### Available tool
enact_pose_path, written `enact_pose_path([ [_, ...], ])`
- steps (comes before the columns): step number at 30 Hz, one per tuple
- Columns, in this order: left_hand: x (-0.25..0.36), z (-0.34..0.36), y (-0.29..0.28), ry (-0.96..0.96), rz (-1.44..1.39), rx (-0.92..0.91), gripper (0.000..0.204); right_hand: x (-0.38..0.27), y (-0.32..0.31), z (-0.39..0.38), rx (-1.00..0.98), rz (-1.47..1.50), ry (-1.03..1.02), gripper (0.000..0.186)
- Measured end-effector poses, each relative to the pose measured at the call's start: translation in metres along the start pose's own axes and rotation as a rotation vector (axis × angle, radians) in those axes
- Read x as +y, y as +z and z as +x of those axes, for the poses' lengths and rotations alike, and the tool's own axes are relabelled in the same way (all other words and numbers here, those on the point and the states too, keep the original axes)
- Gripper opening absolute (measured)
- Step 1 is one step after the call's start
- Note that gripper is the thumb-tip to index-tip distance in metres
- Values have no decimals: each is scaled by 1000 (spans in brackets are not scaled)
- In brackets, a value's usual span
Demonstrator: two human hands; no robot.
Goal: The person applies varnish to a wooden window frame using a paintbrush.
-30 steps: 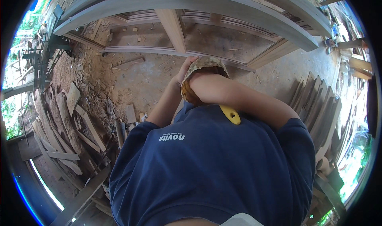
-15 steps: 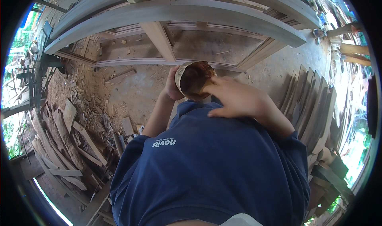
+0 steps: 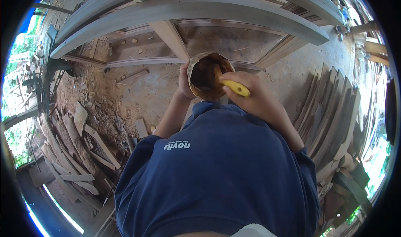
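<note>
A round can (image 3: 194, 86) with a pale, stained rim and dark brown insides is tipped so that its mouth faces me. My left hand (image 3: 185, 83) grips it from the left side, with most of the fingers hidden behind it. My right hand (image 3: 253, 96) is closed around the yellow handle of a paintbrush (image 3: 241, 89). The brush's far end reaches inside the can, and its bristles cannot be made out in the dark interior. Brown residue coats the can's inner right wall.
A long wooden frame (image 3: 188, 9) stands just beyond the can, with a crosspiece (image 3: 169, 39) joining it. Scrap boards (image 3: 98, 145) and wood chips lie on the left. Several planks (image 3: 326, 112) are stacked on the right.
My right hand has shifted slightly, and the brush's yellow handle now shows in its grip. The can has moved a little up and right in the picture.
</note>
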State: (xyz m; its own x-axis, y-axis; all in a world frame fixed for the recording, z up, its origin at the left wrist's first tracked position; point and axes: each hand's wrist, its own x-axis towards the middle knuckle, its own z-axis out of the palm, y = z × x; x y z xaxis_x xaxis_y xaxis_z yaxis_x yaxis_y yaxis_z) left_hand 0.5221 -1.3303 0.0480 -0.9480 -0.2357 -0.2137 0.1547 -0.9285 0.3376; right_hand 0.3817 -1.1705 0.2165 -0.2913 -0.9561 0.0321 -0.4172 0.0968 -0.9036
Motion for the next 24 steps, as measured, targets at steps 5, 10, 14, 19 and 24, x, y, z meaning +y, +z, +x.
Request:
enact_pose_path([
  [5,4,0,4,-19,-136,-158,72,-11,-9,-8,28,-151,-117,17],
  [10,-8,-1,9,-72,2,17,71,-2,-1,-13,-57,-133,-127,11],
  [14,-18,-1,13,-73,-113,-48,70,3,-5,-15,-34,-187,-152,11],
  [19,-35,6,-5,11,-66,-53,69,12,-4,-23,42,-77,-163,12],
  [24,-48,26,17,62,-93,-96,68,42,-14,-29,34,131,-268,13],
])
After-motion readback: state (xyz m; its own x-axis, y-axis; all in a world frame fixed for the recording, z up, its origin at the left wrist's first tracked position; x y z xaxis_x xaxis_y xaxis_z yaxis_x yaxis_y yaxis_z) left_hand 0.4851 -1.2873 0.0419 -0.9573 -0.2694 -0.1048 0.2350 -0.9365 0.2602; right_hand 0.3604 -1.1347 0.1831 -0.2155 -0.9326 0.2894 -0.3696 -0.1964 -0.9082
